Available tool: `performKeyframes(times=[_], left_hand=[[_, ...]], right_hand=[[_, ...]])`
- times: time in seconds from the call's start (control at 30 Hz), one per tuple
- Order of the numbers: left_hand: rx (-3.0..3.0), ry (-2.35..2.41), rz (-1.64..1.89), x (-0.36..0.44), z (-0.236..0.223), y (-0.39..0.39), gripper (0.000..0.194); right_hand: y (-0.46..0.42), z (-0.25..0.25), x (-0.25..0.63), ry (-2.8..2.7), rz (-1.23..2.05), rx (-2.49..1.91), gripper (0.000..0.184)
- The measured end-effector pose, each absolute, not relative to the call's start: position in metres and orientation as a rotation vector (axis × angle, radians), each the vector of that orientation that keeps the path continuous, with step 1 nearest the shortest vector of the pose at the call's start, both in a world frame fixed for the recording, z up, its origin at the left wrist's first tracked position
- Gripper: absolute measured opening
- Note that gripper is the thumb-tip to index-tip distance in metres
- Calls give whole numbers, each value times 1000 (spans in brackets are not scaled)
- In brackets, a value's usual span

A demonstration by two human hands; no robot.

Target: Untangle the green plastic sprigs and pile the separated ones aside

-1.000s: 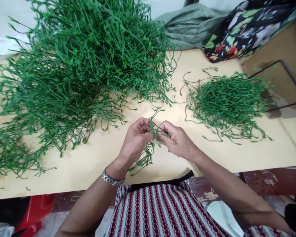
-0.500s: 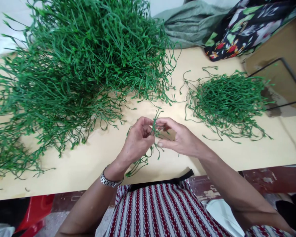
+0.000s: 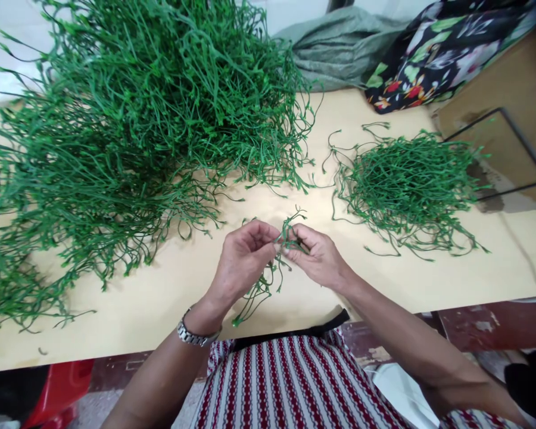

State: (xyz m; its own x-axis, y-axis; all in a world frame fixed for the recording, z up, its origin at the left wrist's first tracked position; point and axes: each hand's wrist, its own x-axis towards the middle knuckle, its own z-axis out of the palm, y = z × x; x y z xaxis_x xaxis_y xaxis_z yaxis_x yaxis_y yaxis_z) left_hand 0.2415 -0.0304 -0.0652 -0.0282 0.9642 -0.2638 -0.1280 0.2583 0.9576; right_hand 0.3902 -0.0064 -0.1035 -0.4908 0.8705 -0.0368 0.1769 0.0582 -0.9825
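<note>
A small cluster of thin green plastic-looking stems (image 3: 290, 229) with forked tips is pinched between my hands, low over the table. My left hand (image 3: 243, 259), with a metal watch on its wrist, is closed on the stems from the left; some of them hang below its fingers toward the table edge. From the right, my right hand (image 3: 319, 256) pinches the same cluster with thumb and fingertips. The exact spot where the fingertips meet is partly hidden. A smaller pile of such stems (image 3: 411, 179) lies to the right of my hands.
A large heap of green stems (image 3: 161, 107) covers the left and back of the table (image 3: 361, 286). At the back right are a grey-green sack (image 3: 339, 44), a flowered black cloth (image 3: 429, 59) and a cardboard box (image 3: 486, 101). Below the left edge stands something red (image 3: 62, 387).
My right hand's thumb and fingers, apart earlier, have closed on the stems. Both hands sit slightly lower in the view, and the stem tips now lean more to the right.
</note>
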Motion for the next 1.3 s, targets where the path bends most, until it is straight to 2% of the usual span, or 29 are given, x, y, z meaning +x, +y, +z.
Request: performKeyframes(times=[0.2, 0.43, 0.57, 0.77, 1.1, 1.3], left_hand=[[934, 1344, 971, 237, -65, -32, 11], [1113, 1315, 756, 239, -63, -33, 17], [1101, 1311, 742, 240, -61, -36, 20], [1162, 1189, 522, 238, -58, -35, 23], [1187, 1196, 459, 239, -57, -31, 21], [1131, 1188, 439, 238, -56, -34, 16]], right_hand=[[-4, -98, 395, -2062, 1147, -1012, 13], [-2, -102, 400, -2400, 537, -927, 13], [2, -107, 405, -2508, 302, -850, 13], [18, -110, 418, -2650, -24, -675, 18], [35, -116, 417, -2672, -130, -763, 23], [44, -113, 426, -2638, -210, -778, 17]])
